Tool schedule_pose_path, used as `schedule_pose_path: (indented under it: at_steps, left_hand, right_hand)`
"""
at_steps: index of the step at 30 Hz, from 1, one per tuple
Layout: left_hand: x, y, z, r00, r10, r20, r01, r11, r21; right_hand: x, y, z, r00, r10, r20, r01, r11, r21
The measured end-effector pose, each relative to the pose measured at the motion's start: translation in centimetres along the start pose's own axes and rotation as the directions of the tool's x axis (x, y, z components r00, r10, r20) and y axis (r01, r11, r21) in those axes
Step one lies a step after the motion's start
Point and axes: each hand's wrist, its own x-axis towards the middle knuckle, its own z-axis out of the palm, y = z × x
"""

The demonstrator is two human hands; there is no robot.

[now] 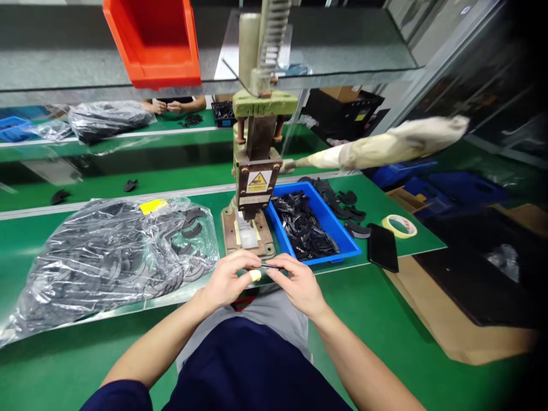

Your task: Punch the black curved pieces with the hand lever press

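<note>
Between my two hands, just in front of the press base, is a small thin dark part (269,266). My left hand (231,278) pinches its left end, with a yellow wrap on the thumb tip. At the other end my right hand (297,281) closes on it with thumb and fingers. The hand press (256,182) stands right behind them, its ram above a pale block (246,235) on the base. To its right, a blue tray (349,246) holds a heap of small black parts (302,225). The held part's exact shape is too small to tell.
A clear plastic bag (115,251) of curved dark pieces covers the left bench. The wrapped press lever (385,142) sticks out rightward. Loose dark pieces, a phone (382,247) and a tape roll (399,226) lie right. An orange bin (158,51) sits overhead; another person's hands (166,107) show behind.
</note>
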Motion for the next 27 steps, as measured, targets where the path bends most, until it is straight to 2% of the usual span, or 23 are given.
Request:
schedule_pose_path:
  at_steps: [2,5,12,17,22,27]
  left_hand:
    - [-0.6,-0.3,0.3,0.998,0.063,0.012,-0.063,0.998,0.007]
    - [-1.7,-0.9,0.5,0.996,0.088,0.005,-0.089,0.996,0.020]
    - [-3.8,-1.9,1.0,0.982,0.189,0.003,-0.188,0.977,0.100]
    - [-4.4,-2.5,1.2,0.990,0.140,0.010,-0.141,0.984,0.107]
    - [-4.5,-2.9,0.9,0.996,0.060,0.073,-0.067,0.992,0.105]
    - [-2.6,-3.8,-1.2,0.999,-0.015,-0.048,0.024,0.977,0.210]
  right_hand:
    - [-0.9,0.2,1.0,1.000,0.010,0.005,-0.010,0.998,0.058]
    - [-2.0,0.9,1.9,0.999,0.031,-0.011,-0.030,0.993,0.116]
    - [-3.7,1.7,3.2,0.996,0.068,-0.049,-0.059,0.984,0.169]
    - [-3.9,1.8,3.7,0.992,0.116,-0.053,-0.104,0.978,0.180]
    - [-3.6,2.0,4.0,0.988,0.145,-0.048,-0.134,0.974,0.182]
    - [-3.2,2.4,3.0,0.982,0.158,-0.099,-0.138,0.973,0.184]
